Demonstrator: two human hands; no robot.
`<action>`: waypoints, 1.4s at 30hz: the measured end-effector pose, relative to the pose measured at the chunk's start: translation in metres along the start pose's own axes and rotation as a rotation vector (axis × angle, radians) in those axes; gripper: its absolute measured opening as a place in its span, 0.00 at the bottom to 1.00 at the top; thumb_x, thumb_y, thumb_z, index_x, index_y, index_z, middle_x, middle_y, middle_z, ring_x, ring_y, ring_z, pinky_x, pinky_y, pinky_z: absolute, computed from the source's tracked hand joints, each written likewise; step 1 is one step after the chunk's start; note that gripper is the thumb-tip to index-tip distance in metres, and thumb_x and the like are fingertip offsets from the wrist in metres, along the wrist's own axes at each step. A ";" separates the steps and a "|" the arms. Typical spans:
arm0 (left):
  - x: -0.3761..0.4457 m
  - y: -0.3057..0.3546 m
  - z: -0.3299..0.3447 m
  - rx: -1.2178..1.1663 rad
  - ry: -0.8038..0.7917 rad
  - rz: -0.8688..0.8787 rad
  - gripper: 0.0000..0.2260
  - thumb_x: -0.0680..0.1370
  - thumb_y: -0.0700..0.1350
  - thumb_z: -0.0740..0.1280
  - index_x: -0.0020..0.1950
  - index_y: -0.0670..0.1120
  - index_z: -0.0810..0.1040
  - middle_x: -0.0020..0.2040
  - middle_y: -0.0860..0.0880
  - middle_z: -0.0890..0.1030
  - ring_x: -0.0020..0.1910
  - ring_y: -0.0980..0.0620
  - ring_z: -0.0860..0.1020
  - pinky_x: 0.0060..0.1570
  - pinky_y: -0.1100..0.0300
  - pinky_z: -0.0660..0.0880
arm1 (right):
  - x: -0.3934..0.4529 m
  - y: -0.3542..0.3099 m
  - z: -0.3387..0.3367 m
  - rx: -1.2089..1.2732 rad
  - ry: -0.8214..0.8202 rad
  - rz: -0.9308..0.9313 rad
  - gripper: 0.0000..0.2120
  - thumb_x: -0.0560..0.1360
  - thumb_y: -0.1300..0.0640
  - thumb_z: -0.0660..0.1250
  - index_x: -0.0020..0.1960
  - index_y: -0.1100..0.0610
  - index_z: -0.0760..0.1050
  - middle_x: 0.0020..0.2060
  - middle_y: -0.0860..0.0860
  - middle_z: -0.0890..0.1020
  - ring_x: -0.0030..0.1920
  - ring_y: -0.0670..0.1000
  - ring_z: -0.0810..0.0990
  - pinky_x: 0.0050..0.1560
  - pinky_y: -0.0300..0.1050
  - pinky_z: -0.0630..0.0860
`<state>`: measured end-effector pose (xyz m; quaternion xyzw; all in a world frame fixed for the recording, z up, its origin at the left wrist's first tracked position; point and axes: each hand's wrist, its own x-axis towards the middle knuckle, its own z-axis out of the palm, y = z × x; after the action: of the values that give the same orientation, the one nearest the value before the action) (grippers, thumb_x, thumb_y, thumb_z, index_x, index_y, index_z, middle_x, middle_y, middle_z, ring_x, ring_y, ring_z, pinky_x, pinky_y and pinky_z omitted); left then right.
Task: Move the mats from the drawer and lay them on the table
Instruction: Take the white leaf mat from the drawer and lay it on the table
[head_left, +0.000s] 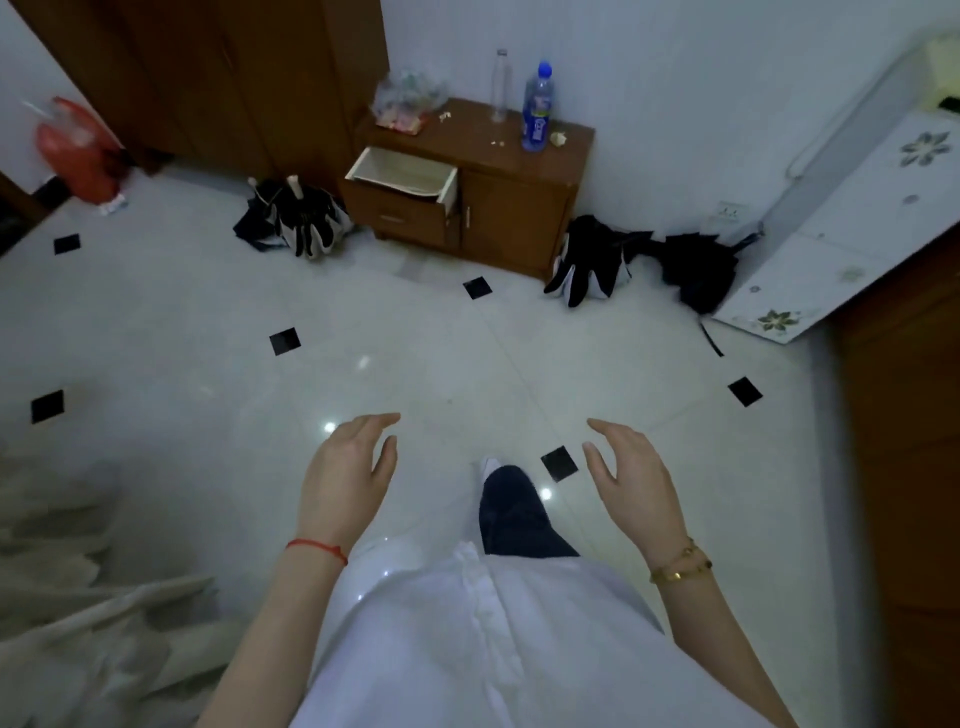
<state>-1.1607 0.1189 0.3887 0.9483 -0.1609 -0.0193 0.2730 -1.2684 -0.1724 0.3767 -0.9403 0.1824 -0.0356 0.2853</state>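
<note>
A small brown wooden cabinet (519, 208) stands against the far wall. Its top left drawer (402, 174) is pulled out, and its pale inside shows nothing I can make out as mats. My left hand (348, 467) and my right hand (631, 473) are held out in front of me over the white tiled floor, well short of the cabinet. Both have relaxed fingers and hold nothing. A white surface with a flower pattern (852, 228) reaches in from the right.
On the cabinet top stand a blue water bottle (537, 106), a clear bottle (500, 85) and a plastic bag (408, 98). Folded dark umbrellas (296, 218) lie on the floor left and right of the cabinet. A red bag (78, 148) hangs at far left.
</note>
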 end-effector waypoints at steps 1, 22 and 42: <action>0.027 0.002 0.002 0.000 0.009 -0.013 0.12 0.78 0.40 0.65 0.61 0.45 0.79 0.56 0.47 0.82 0.55 0.46 0.79 0.53 0.55 0.74 | 0.033 0.001 -0.005 -0.009 -0.003 -0.009 0.17 0.80 0.53 0.61 0.67 0.57 0.72 0.60 0.52 0.79 0.61 0.51 0.74 0.59 0.37 0.66; 0.489 -0.114 -0.043 0.022 0.155 -0.196 0.13 0.78 0.41 0.65 0.62 0.45 0.78 0.54 0.46 0.82 0.50 0.46 0.80 0.48 0.53 0.78 | 0.555 -0.125 0.067 -0.050 -0.122 -0.208 0.16 0.79 0.54 0.63 0.66 0.58 0.73 0.59 0.55 0.80 0.60 0.54 0.77 0.59 0.44 0.71; 0.877 -0.241 -0.067 0.059 -0.010 0.049 0.14 0.78 0.43 0.62 0.62 0.44 0.78 0.54 0.45 0.82 0.50 0.46 0.80 0.52 0.51 0.79 | 0.862 -0.231 0.153 -0.010 -0.060 0.001 0.14 0.78 0.58 0.65 0.63 0.60 0.75 0.56 0.55 0.80 0.57 0.56 0.78 0.53 0.50 0.77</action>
<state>-0.2504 0.0693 0.3639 0.9515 -0.1858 -0.0125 0.2448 -0.3649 -0.2277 0.3440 -0.9422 0.1743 -0.0062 0.2860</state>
